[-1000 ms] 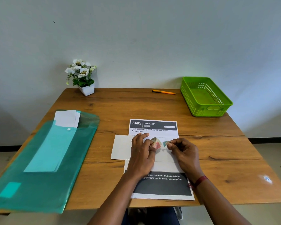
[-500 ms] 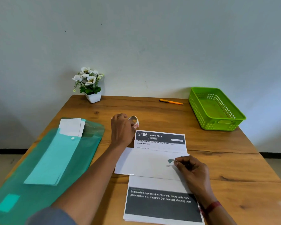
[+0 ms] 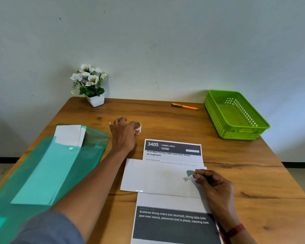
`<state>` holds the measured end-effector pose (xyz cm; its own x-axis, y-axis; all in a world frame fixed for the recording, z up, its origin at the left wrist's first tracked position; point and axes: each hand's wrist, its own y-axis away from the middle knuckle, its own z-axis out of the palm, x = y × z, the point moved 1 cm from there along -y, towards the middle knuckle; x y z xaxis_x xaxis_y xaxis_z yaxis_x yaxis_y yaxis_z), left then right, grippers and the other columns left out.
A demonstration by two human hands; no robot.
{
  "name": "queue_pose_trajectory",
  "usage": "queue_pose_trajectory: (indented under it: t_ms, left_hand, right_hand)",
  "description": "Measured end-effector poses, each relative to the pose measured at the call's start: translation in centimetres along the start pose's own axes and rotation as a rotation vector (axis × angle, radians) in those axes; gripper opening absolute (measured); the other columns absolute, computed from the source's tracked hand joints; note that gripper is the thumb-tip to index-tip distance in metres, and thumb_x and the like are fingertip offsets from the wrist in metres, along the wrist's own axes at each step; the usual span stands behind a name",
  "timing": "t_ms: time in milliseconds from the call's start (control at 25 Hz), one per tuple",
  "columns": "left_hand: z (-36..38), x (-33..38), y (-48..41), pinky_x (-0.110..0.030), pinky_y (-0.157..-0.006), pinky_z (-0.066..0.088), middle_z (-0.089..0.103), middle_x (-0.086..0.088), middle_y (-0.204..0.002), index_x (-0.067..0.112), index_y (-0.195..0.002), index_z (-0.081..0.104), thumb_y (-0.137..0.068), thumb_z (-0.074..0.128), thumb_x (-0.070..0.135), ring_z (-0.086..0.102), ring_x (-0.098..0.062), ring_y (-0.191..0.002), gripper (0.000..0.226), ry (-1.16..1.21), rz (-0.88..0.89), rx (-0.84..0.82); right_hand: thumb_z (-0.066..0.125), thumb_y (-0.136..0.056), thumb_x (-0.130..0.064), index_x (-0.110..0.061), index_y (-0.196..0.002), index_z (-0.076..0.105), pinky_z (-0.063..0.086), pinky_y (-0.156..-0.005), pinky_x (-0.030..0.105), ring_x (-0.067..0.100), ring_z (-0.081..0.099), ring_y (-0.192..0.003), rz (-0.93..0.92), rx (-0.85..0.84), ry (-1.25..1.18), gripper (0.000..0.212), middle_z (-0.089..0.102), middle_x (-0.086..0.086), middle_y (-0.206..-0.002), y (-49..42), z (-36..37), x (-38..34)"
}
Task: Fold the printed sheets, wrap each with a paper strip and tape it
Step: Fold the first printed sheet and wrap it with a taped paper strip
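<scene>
Progress, Mira: how far along was the job?

Early, by my reading. One printed sheet point(image 3: 173, 149) lay on the table point(image 3: 253, 175) before the person, with a white paper strip point(image 3: 155, 178) laid across its middle and overhanging its left edge. I could not tell whether the sheet was folded, nor whether the strip went round it.

And the hands?

The right hand point(image 3: 217, 189) rested at the strip's right end, over the sheet, thumb and forefinger pinching a short piece of tape point(image 3: 189, 173) just above the paper, not yet stuck down. The left hand point(image 3: 123, 136) was just beyond the sheet's top left corner, fingers curled round the tape roll point(image 3: 138, 127).

So taping was the step in hand?

I judged so. That piece needed pressing onto the strip.

What else was left?

Plenty, probably. Left of the sheet a green folder point(image 3: 42, 173) showed loose white paper point(image 3: 69, 135) poking out, perhaps more to wrap. The green basket point(image 3: 236, 117) stood beyond the sheet to the right, possibly meant for finished bundles. A pen point(image 3: 185, 106) and a flower pot point(image 3: 95, 100) sat further back.
</scene>
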<state>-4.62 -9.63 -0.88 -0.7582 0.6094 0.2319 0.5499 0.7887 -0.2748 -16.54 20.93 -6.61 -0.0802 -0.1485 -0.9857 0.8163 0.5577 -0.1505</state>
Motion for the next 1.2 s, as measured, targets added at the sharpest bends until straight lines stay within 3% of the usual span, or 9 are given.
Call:
queue_pose_trajectory:
  t_ms: [120,240,400,600,800,960,1080,1200]
  left_hand:
    - [-0.9,2.1,2.8,-0.054,-0.111,0.030,0.053,-0.011,-0.135,0.021,-0.129,0.061,-0.088,0.071,0.014,0.039,-0.031,-0.130,0.043,0.135,-0.001,0.064]
    - [-1.1,6.3,8.4,-0.050,-0.105,0.038,0.057,-0.012,-0.123,0.015,-0.124,0.064,-0.084,0.071,0.006,0.046,-0.031,-0.119,0.041,0.312,0.167,0.059]
    - [-0.5,10.8,14.7,-0.039,-0.106,0.039,0.058,-0.006,-0.121,0.015,-0.124,0.065,-0.089,0.068,0.017,0.046,-0.024,-0.120,0.036,0.393,0.382,-0.063]
    - [0.7,13.9,16.7,-0.043,-0.120,0.022,0.060,0.002,-0.117,0.018,-0.126,0.063,-0.096,0.059,0.021,0.051,-0.017,-0.117,0.030,0.373,0.422,-0.144]
    - [1.5,15.2,17.1,-0.047,-0.113,0.031,0.058,-0.001,-0.105,0.014,-0.112,0.067,-0.096,0.056,0.019,0.053,-0.021,-0.106,0.021,0.334,0.435,-0.150]
    - [2.1,15.1,17.6,-0.046,-0.105,0.041,0.056,-0.003,-0.108,0.016,-0.116,0.064,-0.096,0.054,0.020,0.049,-0.023,-0.106,0.023,0.295,0.435,-0.130]
    - [2.4,15.2,17.6,-0.046,-0.109,0.037,0.053,-0.002,-0.114,0.017,-0.124,0.059,-0.097,0.048,0.022,0.048,-0.023,-0.111,0.029,0.231,0.447,-0.136]
    - [2.5,15.3,17.6,-0.047,-0.109,0.035,0.053,-0.003,-0.118,0.017,-0.130,0.055,-0.096,0.047,0.022,0.048,-0.024,-0.113,0.035,0.202,0.457,-0.143]
  right_hand:
    - [0.074,-0.080,0.004,-0.017,-0.083,0.079,0.057,-0.068,0.020,0.012,0.071,-0.074,0.003,0.030,-0.011,0.021,0.077,0.006,-0.084,-0.2,0.1,-0.2]
    - [0.070,-0.084,0.005,-0.017,-0.083,0.078,0.055,-0.062,0.019,0.011,0.067,-0.069,0.024,0.104,-0.063,0.023,0.077,0.003,-0.083,-0.7,-0.1,-0.4]
    - [0.066,-0.091,-0.003,-0.018,-0.091,0.076,0.054,-0.064,0.022,0.009,0.065,-0.075,0.106,0.128,-0.039,0.018,0.077,0.006,-0.093,-1.9,-1.9,-0.8]
    - [0.062,-0.096,-0.008,-0.018,-0.090,0.075,0.044,-0.052,0.010,-0.001,0.058,-0.058,0.180,-0.015,0.250,0.017,0.073,-0.009,-0.075,-4.1,-4.8,-1.7]
    - [0.068,-0.092,-0.010,-0.026,-0.084,0.073,0.050,-0.070,0.019,0.007,0.066,-0.082,0.110,-0.271,0.615,0.019,0.073,-0.006,-0.091,-6.2,-4.2,-2.9]
    - [0.066,-0.092,-0.009,-0.024,-0.084,0.073,0.046,-0.063,0.008,0.001,0.063,-0.076,0.144,-0.380,0.675,0.019,0.071,-0.010,-0.086,-7.0,-3.8,-3.2]
    - [0.062,-0.095,-0.006,-0.014,-0.091,0.073,0.048,-0.051,0.017,0.003,0.054,-0.058,0.253,-0.426,0.636,0.014,0.064,-0.006,-0.071,-7.7,-4.0,-3.6]
    - [0.059,-0.096,-0.004,-0.006,-0.095,0.072,0.054,-0.050,0.025,0.013,0.052,-0.057,0.356,-0.475,0.599,0.013,0.060,0.008,-0.071,-8.2,-4.0,-4.3]
